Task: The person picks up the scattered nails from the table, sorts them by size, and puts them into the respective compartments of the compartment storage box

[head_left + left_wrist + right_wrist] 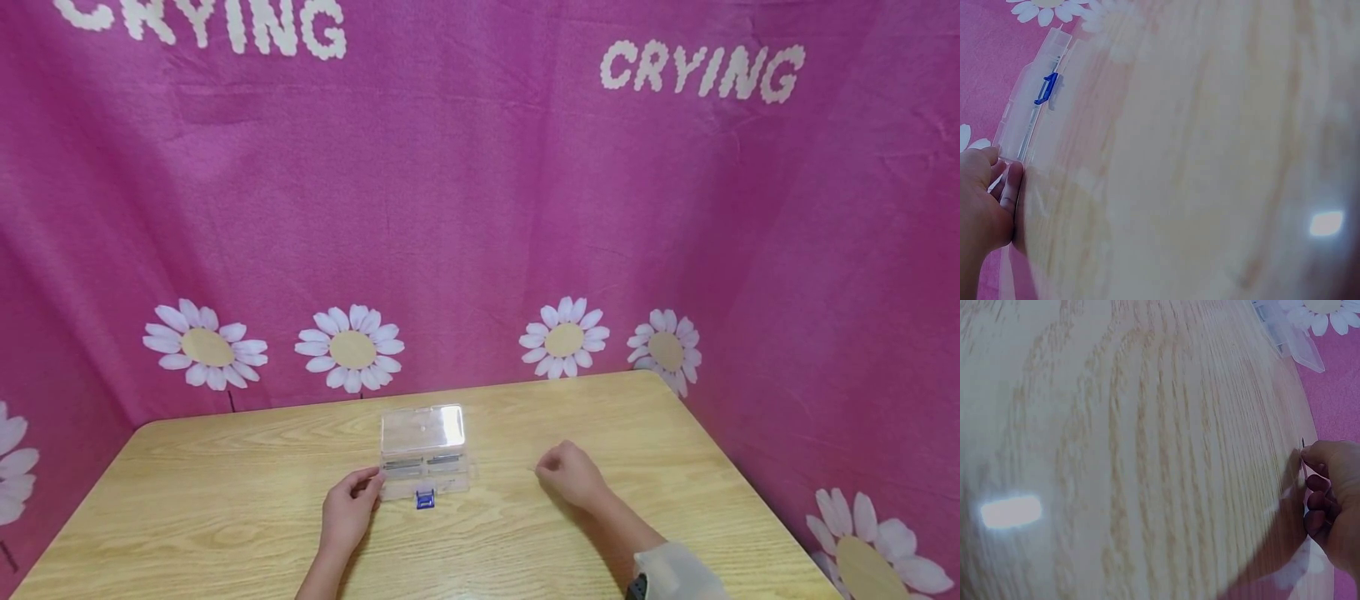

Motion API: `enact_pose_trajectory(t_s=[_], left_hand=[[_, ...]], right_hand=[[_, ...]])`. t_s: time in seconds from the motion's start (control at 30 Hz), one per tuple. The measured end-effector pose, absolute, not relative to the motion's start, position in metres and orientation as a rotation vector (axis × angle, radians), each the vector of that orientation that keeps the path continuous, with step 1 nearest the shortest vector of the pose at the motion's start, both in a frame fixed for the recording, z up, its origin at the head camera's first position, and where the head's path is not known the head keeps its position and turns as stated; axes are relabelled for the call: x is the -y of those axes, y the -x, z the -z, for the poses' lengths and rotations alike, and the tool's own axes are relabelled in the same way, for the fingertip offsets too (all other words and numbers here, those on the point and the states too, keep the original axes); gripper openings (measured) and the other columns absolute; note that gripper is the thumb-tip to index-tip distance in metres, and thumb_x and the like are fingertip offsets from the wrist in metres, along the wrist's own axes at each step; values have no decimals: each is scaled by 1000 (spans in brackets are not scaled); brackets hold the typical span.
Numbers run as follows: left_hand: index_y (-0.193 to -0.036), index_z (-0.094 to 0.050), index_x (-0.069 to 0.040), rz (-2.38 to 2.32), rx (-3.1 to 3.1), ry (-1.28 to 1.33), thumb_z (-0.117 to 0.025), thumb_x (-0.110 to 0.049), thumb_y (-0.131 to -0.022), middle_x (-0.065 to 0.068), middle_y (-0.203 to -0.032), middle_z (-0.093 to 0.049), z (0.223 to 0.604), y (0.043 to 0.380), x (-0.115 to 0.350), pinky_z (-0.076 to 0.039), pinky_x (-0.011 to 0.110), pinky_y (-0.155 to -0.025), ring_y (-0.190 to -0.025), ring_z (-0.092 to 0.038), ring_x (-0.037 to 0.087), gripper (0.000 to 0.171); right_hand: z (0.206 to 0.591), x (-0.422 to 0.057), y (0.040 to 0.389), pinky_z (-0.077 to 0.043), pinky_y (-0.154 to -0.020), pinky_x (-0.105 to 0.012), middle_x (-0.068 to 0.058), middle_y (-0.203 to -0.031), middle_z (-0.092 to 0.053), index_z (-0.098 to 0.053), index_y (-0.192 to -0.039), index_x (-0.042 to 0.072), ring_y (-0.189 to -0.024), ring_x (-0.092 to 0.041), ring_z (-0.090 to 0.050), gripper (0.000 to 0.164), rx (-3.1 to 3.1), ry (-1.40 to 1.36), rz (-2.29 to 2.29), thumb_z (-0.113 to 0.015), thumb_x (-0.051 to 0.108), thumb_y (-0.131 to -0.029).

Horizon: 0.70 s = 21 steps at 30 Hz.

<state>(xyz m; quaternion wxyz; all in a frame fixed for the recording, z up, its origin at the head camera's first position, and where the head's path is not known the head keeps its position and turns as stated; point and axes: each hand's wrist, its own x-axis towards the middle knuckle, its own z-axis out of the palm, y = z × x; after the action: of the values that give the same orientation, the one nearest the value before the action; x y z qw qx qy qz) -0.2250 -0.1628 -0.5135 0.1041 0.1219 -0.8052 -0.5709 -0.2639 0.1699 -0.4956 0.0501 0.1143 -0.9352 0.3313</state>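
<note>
A clear plastic box [397, 492] stands on the table with its lid [416, 431] raised at the back. Thin grey metal pieces [403, 464] lie in its compartments, and a blue latch [425, 499] hangs at the front. My left hand [348, 510] holds the box's left end between thumb and fingers; the left wrist view shows this hand [988, 200] against the box [1019, 119] too. To the right, apart from the box, my right hand [573, 475] pinches a small thin pointed piece [1303, 443]. Its exact kind is too small to tell.
The wood-grain table [225, 517] ends at a rounded back edge. A pink curtain [465, 208] with daisies and lettering hangs behind it and along both sides. The right forearm wears a light sleeve [678, 571] and a dark wristband [637, 587].
</note>
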Motion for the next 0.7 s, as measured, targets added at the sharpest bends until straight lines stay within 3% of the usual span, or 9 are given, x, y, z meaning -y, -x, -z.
enact_pose_trajectory(t_s=[0.27,0.57,0.7], left_hand=[[-111,-65,3,1693,2382,-360,-61,-17,-90,6,-82,-66,514,225,162,-50,16,-57,-64,-57,5,29],[-110,-65,4,1669,2379,-354,-62,-19,-90,8,-82,-66,512,223,162,-49,15,-56,-63,-56,4,30],[-110,-65,3,1648,2391,-360,-62,-19,-90,7,-83,-66,513,224,163,-48,15,-56,-64,-56,4,30]], right_hand=[[492,-166,264,-52,-78,-35,-1,-77,-65,-71,-78,7,-77,-15,-59,7,2820,-424,-1053,-65,10,-80],[486,-154,268,-48,-64,-21,-3,-73,-66,-71,-78,4,-65,-9,-55,8,2771,-555,-1080,-65,7,-80],[486,-147,269,-48,-67,-22,-4,-78,-64,-70,-78,4,-73,-10,-54,6,2767,-548,-1130,-65,8,-80]])
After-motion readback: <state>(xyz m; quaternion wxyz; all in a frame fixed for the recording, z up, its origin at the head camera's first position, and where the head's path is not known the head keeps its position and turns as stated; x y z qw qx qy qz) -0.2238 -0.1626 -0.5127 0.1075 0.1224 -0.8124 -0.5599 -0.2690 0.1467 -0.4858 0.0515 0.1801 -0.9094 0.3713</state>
